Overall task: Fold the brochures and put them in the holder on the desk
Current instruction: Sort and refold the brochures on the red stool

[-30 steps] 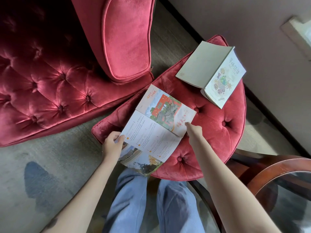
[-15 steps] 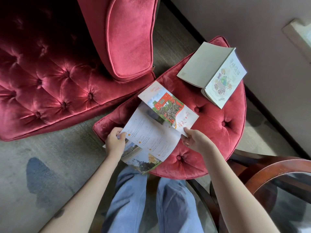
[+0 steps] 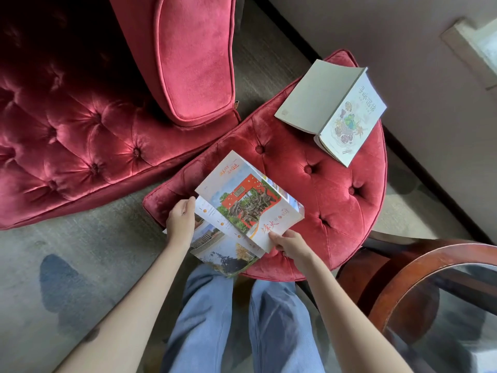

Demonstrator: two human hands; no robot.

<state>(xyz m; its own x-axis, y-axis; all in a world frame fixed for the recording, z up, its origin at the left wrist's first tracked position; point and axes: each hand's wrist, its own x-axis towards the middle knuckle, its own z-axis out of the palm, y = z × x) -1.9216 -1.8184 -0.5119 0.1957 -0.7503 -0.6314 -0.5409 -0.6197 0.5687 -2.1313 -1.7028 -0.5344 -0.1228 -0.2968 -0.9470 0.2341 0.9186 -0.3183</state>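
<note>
A colourful brochure [image 3: 242,208] lies on the near edge of a red velvet footstool [image 3: 330,189], with its lower panel hanging off toward my knees. Its top panel, printed with a red gate and trees, is folded down over the white text panel. My left hand [image 3: 180,221] holds the brochure's left edge. My right hand [image 3: 291,243] pinches the lower right corner of the folded-over panel. No brochure holder is in view.
An open book [image 3: 330,109] lies face down at the footstool's far right. A red tufted armchair [image 3: 94,109] fills the left. A round wooden table with a glass top [image 3: 441,300] stands at the lower right. A wall runs along the right.
My right hand has pulled the top panel down toward me, folding it over the middle text panel. My left hand stayed on the left edge.
</note>
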